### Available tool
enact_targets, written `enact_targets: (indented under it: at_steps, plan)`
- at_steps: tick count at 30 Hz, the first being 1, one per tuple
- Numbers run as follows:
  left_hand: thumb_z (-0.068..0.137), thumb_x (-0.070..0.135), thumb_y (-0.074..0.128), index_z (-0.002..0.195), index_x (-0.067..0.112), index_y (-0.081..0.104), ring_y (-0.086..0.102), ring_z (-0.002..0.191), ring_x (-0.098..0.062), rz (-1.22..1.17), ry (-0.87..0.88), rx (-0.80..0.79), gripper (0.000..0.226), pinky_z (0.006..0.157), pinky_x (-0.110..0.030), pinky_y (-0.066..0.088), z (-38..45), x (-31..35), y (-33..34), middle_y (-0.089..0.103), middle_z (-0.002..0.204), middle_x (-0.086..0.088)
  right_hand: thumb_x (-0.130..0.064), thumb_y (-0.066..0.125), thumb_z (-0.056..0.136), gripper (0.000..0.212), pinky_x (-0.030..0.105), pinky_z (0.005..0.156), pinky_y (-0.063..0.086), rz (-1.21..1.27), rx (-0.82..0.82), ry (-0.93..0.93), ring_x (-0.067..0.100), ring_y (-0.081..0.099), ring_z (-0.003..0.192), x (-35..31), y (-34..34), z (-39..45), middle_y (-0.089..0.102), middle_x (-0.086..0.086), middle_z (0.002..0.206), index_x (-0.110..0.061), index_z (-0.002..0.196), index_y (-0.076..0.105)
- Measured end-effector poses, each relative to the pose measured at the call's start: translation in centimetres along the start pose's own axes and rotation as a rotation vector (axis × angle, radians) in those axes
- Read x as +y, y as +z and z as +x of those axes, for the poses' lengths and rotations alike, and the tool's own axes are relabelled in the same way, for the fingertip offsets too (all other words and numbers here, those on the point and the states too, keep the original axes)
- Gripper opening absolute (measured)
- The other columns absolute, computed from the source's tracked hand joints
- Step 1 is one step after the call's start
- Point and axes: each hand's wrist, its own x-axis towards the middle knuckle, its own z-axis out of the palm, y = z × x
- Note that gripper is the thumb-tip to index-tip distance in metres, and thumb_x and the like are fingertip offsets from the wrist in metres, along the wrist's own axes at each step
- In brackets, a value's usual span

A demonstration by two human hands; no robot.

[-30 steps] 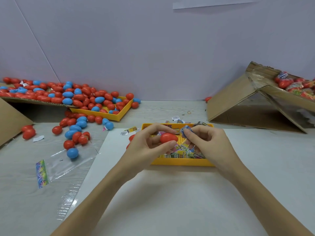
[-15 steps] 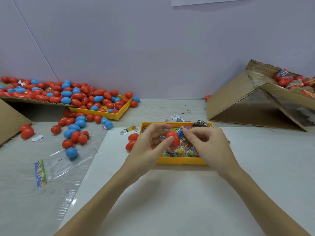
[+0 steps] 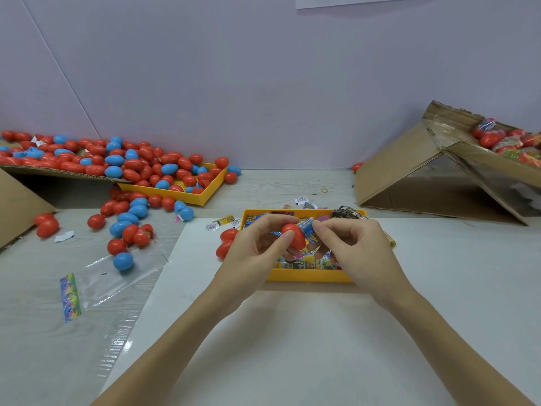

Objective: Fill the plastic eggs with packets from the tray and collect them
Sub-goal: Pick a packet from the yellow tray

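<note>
Change: a second ago the red egg (image 3: pixel 293 236) lay on its side in the left hand (image 3: pixel 257 253), with the blue packet (image 3: pixel 307 229) a little apart in the right hand (image 3: pixel 355 253); now the egg is tipped towards the right hand and the packet's end touches it.
Left hand: fingers and thumb curled round the egg, thumb tip pressed on its near face.
Right hand: thumb and forefinger pinch the packet at its right end; the other fingers curl loosely below, just above the packets in the yellow tray (image 3: pixel 307 275).
Egg's opening: hidden behind the shell; I cannot tell whether the packet has gone in yet.
Meaning for the task: judging by the meeting of the two, this is the stuffing step, and the egg is not yet closed or set aside.
Tray: directly beneath both hands, many packets left in it.
Spare eggs: two red ones (image 3: pixel 227 241) just left of the left hand; a large heap of eggs (image 3: pixel 117 162) far to its left.
Filled eggs: seemingly in the cardboard box (image 3: pixel 456 148) well beyond the right hand.
</note>
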Motion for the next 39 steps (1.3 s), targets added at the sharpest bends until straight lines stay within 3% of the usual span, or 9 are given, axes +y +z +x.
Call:
enact_targets:
  at_steps: [6, 11, 19, 25, 32, 39]
  plan:
    - [0.1, 0.026, 0.063, 0.123, 0.02, 0.068, 0.074, 0.085, -0.013, -0.029, -0.008, 0.012, 0.025, 0.079, -0.023, 0.059, 0.1, -0.1, 0.0, 0.076, 0.099, 0.005, -0.028, 0.07, 0.096, 0.019, 0.023, 0.06, 0.058, -0.076, 0.021, -0.073, 0.011, 0.073, 0.071, 0.2, 0.1, -0.2, 0.077, -0.01, 0.076, -0.043, 0.086, 0.076]
    - [0.099, 0.021, 0.065, 0.123, 0.019, 0.068, 0.076, 0.084, -0.016, -0.068, 0.012, 0.03, 0.024, 0.077, -0.022, 0.058, 0.0, -0.1, 0.1, 0.076, 0.102, 0.003, -0.025, 0.074, 0.093, 0.01, 0.016, 0.063, 0.055, -0.113, 0.027, -0.086, 0.009, 0.073, 0.07, 0.4, 0.2, -0.2, 0.076, -0.012, 0.076, -0.032, 0.09, 0.08]
    - [0.096, 0.015, 0.071, 0.116, 0.017, 0.07, 0.077, 0.09, -0.024, -0.125, 0.08, 0.092, 0.021, 0.082, -0.032, 0.063, -0.2, -0.1, 0.4, 0.075, 0.11, 0.001, -0.022, 0.081, 0.085, 0.017, 0.018, 0.069, 0.058, 0.163, 0.064, 0.072, 0.01, 0.076, 0.086, 0.8, 0.7, -0.4, 0.08, -0.008, 0.09, -0.021, 0.102, 0.08]
    - [0.092, 0.02, 0.072, 0.116, 0.015, 0.068, 0.075, 0.096, -0.023, -0.081, 0.184, 0.158, 0.025, 0.085, -0.031, 0.061, -0.3, -0.2, 0.7, 0.074, 0.106, 0.003, -0.022, 0.082, 0.085, 0.021, 0.032, 0.081, 0.062, 0.139, 0.123, 0.045, 0.013, 0.075, 0.088, 0.8, 1.6, -0.6, 0.079, -0.006, 0.091, -0.026, 0.105, 0.079]
    - [0.093, 0.019, 0.074, 0.116, 0.018, 0.069, 0.074, 0.1, -0.023, -0.033, 0.247, 0.2, 0.024, 0.083, -0.027, 0.06, -0.4, 0.0, 0.8, 0.074, 0.109, 0.003, -0.017, 0.082, 0.084, 0.014, 0.027, 0.074, 0.062, 0.202, 0.247, 0.0, 0.015, 0.077, 0.082, 1.0, 2.0, -0.6, 0.079, -0.001, 0.085, -0.016, 0.096, 0.076]
    - [0.095, 0.012, 0.073, 0.117, 0.018, 0.07, 0.073, 0.101, -0.02, 0.026, 0.251, 0.191, 0.023, 0.081, -0.021, 0.058, -0.4, 0.0, 0.6, 0.074, 0.108, 0.006, -0.015, 0.079, 0.086, 0.012, 0.021, 0.07, 0.06, 0.264, 0.218, 0.01, 0.017, 0.077, 0.08, 0.9, 1.7, -0.5, 0.079, 0.001, 0.084, -0.012, 0.098, 0.077]
